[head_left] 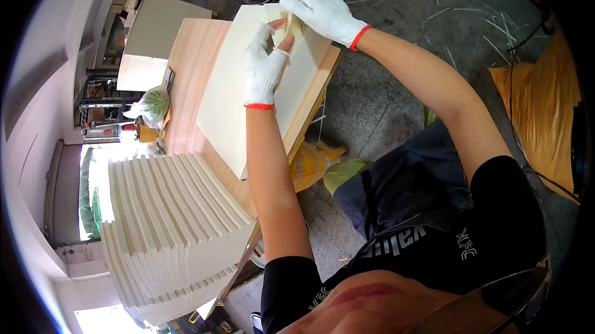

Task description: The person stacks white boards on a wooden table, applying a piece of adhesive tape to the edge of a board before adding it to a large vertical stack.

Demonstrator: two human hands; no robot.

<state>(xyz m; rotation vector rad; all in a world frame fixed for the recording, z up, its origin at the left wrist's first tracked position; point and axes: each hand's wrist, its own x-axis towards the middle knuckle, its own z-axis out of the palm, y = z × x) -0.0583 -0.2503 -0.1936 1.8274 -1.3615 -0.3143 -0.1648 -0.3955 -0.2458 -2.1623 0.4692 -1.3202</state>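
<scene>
**Strip being worked along the far edge of a cream panel**

Where the fingers [286, 31] of the left hand [263, 67] poke bare from a cut-off white glove, thumb and forefinger pinch a thin tan strip [295, 23] at the far corner of the cream panel [238, 92]. The right hand [322, 12], fully gloved with a red cuff, has its fingers curled over the same strip from beyond, pressing it down; whether it is tape or edge banding is hard to tell at this distance. The panel lies flat on the pale wooden counter [192, 55], its near corner reaching over the counter's right edge. To the left stands a fanned stack of white panels [167, 228], apart from the one in hand.

By the look of it, the step is seating or peeling the strip along the panel's edge. The next move seems to call for a steady pinch by the left hand while the right slides along the edge, keeping the strip aligned.
</scene>
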